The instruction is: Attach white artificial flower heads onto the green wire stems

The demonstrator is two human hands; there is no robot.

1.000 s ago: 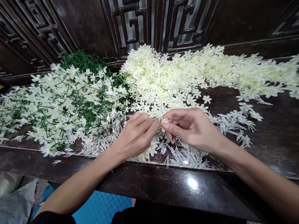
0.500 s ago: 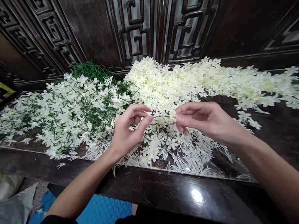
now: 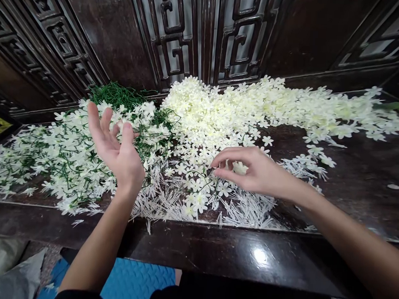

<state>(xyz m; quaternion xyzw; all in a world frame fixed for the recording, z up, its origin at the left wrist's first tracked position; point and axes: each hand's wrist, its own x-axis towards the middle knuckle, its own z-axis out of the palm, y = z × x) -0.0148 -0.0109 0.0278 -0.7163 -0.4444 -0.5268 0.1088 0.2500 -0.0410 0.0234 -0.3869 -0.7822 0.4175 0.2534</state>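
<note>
My left hand (image 3: 115,143) is raised over the heap of white flowers on green stems (image 3: 70,152), palm up, fingers spread and nothing held. My right hand (image 3: 251,171) hovers low over loose white flower heads (image 3: 220,119), its fingers curled, with a small white flower (image 3: 240,168) tucked inside them. Below both hands lie small white plastic stamen pieces (image 3: 246,209) near the front edge of the dark wooden table (image 3: 366,183).
A bundle of bare green stems (image 3: 114,93) lies at the back left. More loose white flowers (image 3: 320,110) stretch to the right. Dark carved wooden panels (image 3: 191,34) stand behind the table. A blue mat (image 3: 134,283) and grey bags (image 3: 9,269) lie below.
My hands, pinched together on one flower stem, have parted. My left hand swung left and opened over the stemmed heap. My right hand dropped toward the loose flowers.
</note>
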